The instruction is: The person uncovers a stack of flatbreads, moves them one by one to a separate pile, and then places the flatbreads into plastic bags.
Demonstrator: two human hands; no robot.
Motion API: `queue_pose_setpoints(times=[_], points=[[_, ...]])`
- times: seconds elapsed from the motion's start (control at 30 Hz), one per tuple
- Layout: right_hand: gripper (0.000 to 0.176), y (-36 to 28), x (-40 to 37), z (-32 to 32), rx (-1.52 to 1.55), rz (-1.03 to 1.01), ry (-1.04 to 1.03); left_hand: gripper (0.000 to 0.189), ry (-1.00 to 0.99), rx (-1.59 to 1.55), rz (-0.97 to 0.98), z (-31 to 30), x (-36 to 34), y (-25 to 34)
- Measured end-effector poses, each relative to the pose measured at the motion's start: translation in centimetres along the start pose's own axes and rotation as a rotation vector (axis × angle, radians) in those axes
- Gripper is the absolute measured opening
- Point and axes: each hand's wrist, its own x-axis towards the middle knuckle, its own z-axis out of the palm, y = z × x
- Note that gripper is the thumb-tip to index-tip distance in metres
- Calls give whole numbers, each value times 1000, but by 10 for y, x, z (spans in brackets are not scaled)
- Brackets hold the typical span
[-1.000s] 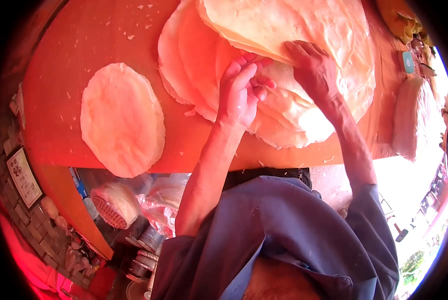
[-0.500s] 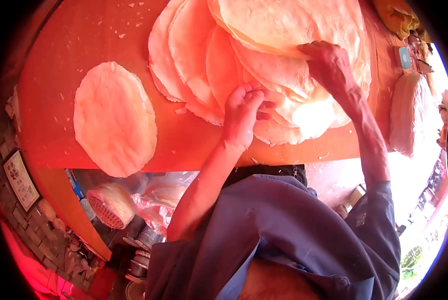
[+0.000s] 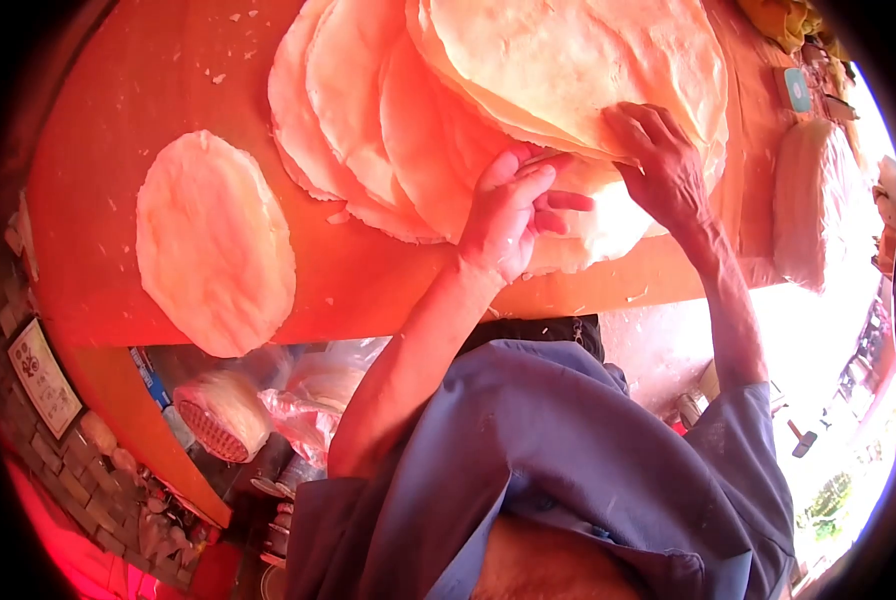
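Thin, round sheets of flatbread (image 3: pixel 558 50) lie overlapped in a broad, fanned pile on the orange table. Gripping the near edge of the top sheet is my right hand (image 3: pixel 663 170), its fingers above and its thumb at the rim. My left hand (image 3: pixel 513 215) is by the pile's near edge, palm partly turned up and fingers apart. Its upper fingertips reach the sheet's edge, where contact is partly hidden. One single flatbread (image 3: pixel 215 245) lies separately on the left, slightly overhanging the table's near edge.
Small crumbs dot the orange table (image 3: pixel 88 240). A plastic-wrapped bundle (image 3: pixel 808 205) lies at the right, near a small teal-faced box (image 3: pixel 795 90). Below the table are bagged goods (image 3: pixel 223 415) and metal containers. A framed sign (image 3: pixel 44 378) stands at the left.
My right hand has shifted its hold on the top flatbread, and that sheet's near edge has come toward me. My left hand has moved slightly right, its fingers spreading. The view has shifted slightly.
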Motion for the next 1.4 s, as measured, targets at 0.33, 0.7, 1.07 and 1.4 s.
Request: queue_pose_setpoints(times=[0.33, 0.7, 1.07, 1.4], points=[[51, -2, -1, 23, -1, 115, 154, 21, -29, -30, 51, 1, 16, 0], [40, -10, 37, -68, -107, -69, 243, 29, 187, 167, 39, -18, -25, 7], [63, -27, -17, 8, 21, 22, 3, 22, 63, -36, 104, -23, -18, -6], [40, 4, 15, -43, -93, 175, 168, 21, 142, 92, 54, -31, -31, -2]])
